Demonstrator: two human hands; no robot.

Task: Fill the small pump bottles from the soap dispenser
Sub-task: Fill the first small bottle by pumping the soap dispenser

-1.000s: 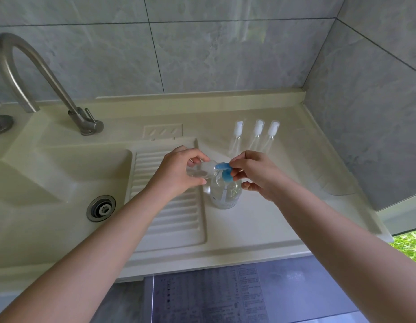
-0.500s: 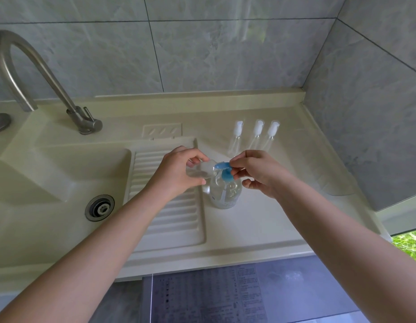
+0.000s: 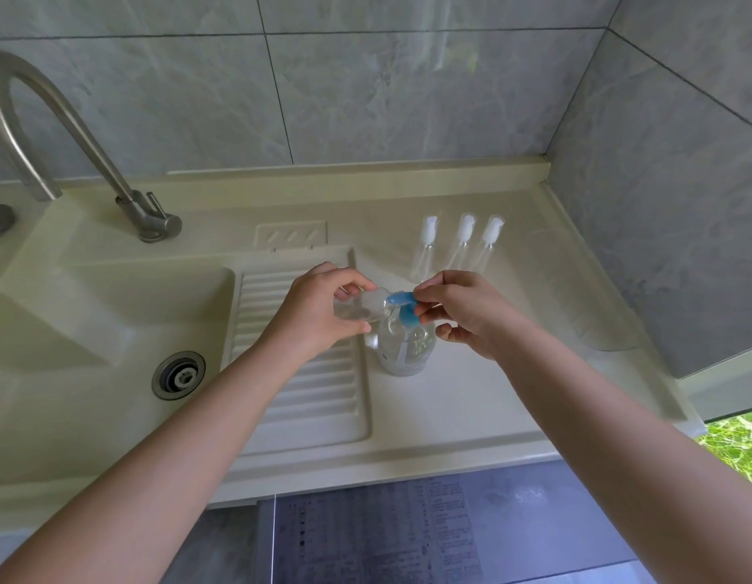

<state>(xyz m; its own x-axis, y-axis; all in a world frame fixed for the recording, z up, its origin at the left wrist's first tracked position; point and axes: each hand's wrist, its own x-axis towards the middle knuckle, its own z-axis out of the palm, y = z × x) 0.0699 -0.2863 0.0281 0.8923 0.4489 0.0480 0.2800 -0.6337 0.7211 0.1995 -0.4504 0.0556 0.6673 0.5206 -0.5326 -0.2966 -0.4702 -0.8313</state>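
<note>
Beside the washboard, your left hand (image 3: 319, 314) grips a small clear bottle (image 3: 357, 309) (tilted) at the soap dispenser (image 3: 403, 347) spout. Your right hand (image 3: 462, 309) pinches its blue pump head (image 3: 401, 303).

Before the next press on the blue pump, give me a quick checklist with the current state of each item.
1. Small bottle held by the left hand: ok.
2. Its mouth at the blue pump spout: ok, they meet; exact alignment cannot tell.
3. Right hand on the pump head: ok, fingers pinch it.
4. Soap dispenser upright on the counter: ok.
5. Fill level in the small bottle: cannot tell.
6. Three capped bottles standing clear behind: ok.
</note>
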